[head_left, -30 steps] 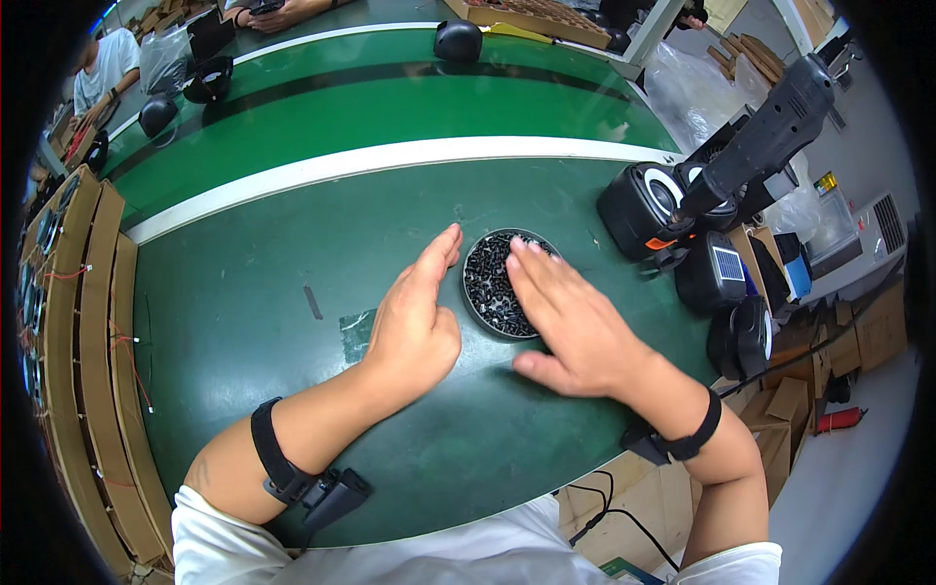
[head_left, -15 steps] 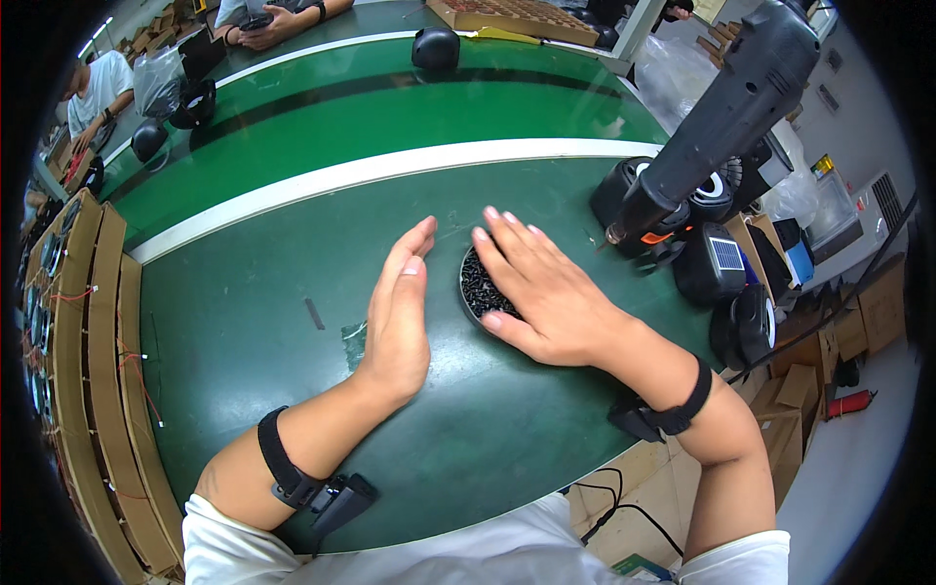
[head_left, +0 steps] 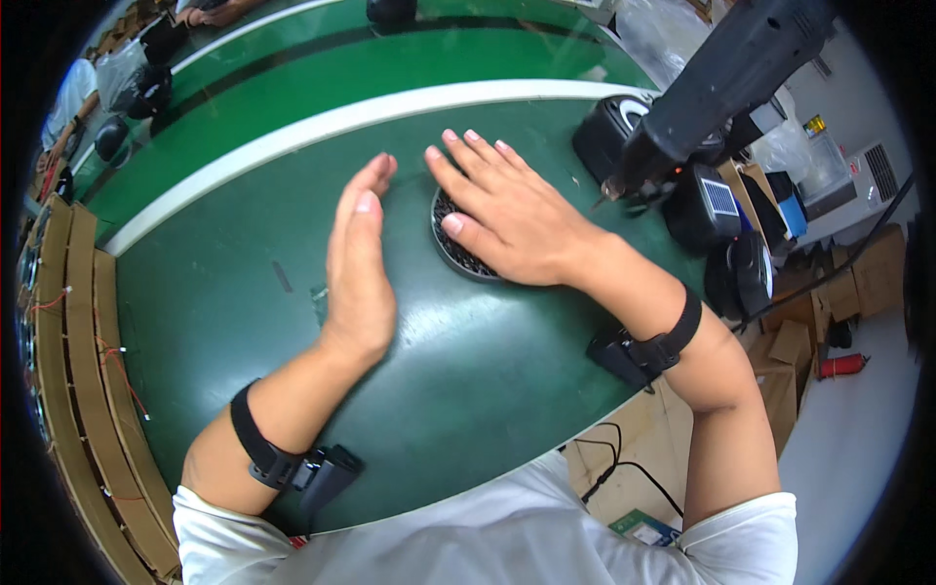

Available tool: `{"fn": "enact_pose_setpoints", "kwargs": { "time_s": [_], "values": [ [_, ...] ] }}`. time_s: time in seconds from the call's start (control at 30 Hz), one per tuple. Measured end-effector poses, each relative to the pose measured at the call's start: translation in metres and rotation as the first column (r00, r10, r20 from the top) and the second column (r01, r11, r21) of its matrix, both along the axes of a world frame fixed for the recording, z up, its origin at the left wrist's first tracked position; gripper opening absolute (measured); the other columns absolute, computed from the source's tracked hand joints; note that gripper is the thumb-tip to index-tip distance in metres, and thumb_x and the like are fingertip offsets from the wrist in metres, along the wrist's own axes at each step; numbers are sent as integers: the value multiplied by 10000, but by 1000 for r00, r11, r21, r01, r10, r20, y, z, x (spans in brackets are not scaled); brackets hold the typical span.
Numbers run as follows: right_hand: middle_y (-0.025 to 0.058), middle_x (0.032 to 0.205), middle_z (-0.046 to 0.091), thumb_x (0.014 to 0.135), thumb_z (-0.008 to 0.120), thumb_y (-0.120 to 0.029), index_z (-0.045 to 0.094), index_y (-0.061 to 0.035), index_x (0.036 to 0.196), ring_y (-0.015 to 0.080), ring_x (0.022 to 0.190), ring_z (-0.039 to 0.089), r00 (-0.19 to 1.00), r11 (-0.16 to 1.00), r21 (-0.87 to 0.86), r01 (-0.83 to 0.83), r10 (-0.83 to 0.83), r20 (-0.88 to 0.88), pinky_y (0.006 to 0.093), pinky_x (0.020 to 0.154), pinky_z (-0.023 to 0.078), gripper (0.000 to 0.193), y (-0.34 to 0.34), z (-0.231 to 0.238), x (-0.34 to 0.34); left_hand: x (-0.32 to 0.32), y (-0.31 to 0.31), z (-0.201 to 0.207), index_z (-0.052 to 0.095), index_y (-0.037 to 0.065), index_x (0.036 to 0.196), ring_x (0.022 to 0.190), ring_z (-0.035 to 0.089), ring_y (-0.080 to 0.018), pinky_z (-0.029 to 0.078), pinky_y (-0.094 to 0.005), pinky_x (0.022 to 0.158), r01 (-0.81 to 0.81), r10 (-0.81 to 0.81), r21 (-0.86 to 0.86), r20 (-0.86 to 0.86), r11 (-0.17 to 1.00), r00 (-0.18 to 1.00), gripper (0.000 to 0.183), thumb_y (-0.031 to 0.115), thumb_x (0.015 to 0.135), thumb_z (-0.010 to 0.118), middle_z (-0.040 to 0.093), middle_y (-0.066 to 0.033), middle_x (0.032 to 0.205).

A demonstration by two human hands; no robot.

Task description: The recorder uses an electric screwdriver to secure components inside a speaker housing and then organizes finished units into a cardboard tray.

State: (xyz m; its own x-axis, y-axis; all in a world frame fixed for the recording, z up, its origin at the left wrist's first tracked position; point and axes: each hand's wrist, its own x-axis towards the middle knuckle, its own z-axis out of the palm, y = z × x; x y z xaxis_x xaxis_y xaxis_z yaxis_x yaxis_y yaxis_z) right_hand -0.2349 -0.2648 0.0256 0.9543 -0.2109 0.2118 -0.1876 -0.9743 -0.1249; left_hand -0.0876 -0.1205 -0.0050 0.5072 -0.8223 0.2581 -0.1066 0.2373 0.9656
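Observation:
A round black dish (head_left: 456, 255) of small dark parts sits on the green table (head_left: 468, 370). My right hand (head_left: 502, 210) lies flat over the dish, fingers spread, covering most of it. Just left of the dish my left hand (head_left: 359, 268) stands on its edge on the table, fingers straight and together, holding nothing. Both forearms wear black straps with small devices.
A black power tool (head_left: 721, 78) hangs above the table's right side. Black round devices (head_left: 717, 210) stand along the right edge. A small clear bag (head_left: 319, 302) lies left of my left hand. Cardboard trays (head_left: 68, 370) line the left. A white stripe (head_left: 341, 122) crosses the far side.
My right hand has slid left and forward over the dish, covering it. My left hand has turned from flat to standing on its edge.

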Motion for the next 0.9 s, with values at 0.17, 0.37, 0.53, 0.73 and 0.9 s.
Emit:
{"fn": "enact_pose_setpoints", "kwargs": {
  "time_s": [0.17, 0.37, 0.53, 0.73, 0.9],
  "values": [
    [316, 1568, 314, 1021, 435, -469, 315, 70, 1522, 463, 1472, 287, 998, 997, 38, -66, 66, 4, 509, 1222, 215, 746, 19, -4, -19, -5, 0, 1, 367, 23, 1524, 1472, 340, -270, 202, -414, 1217, 4, -4, 28, -15, 1000, 1000, 648, 475, 1076, 245, 414, -166, 1561],
    [222, 1595, 343, 1002, 454, -563, 387, -196, 1555, 420, 1490, 284, 997, 987, -161, -28, 40, 70, 648, 1189, 147, 667, 9, -4, 12, -6, 2, 2, 377, 20, 1520, 1475, 337, -271, 229, -414, 1210, -10, 11, 14, -54, 1000, 999, 642, 470, 1078, 256, 417, -163, 1558],
    [175, 1636, 285, 1057, 378, -454, 327, -148, 1581, 384, 1519, 232, 998, 998, 1, 55, -55, -28, 581, 1223, 120, 609, -6, -5, 4, -5, 2, 3, 397, 8, 1503, 1438, 385, -257, 278, -379, 1178, -92, 94, 34, -85, 995, 992, 600, 425, 1080, 310, 439, -158, 1537],
    [219, 1557, 394, 1095, 155, -446, 367, -19, 1525, 357, 1480, 325, 978, 896, 421, 142, -192, 79, 494, 1231, 180, 642, -12, -4, 0, -5, 22, 33, 568, 25, 1152, 948, 624, -221, 499, -348, 835, -107, -52, 292, 487, 951, 872, 247, 80, 928, 656, 626, -125, 1057],
    [135, 1339, 619, 1091, 227, -400, 565, 31, 1350, 232, 1342, 497, 833, 465, 874, -144, -419, 361, 374, 1190, 278, 606, -38, 4, 16, -11, 46, 47, 598, -6, 832, 813, 617, -400, 501, -451, 714, 338, -639, 564, 508, 753, 578, 190, 69, 800, 770, 614, -184, 901]
  ]
}}
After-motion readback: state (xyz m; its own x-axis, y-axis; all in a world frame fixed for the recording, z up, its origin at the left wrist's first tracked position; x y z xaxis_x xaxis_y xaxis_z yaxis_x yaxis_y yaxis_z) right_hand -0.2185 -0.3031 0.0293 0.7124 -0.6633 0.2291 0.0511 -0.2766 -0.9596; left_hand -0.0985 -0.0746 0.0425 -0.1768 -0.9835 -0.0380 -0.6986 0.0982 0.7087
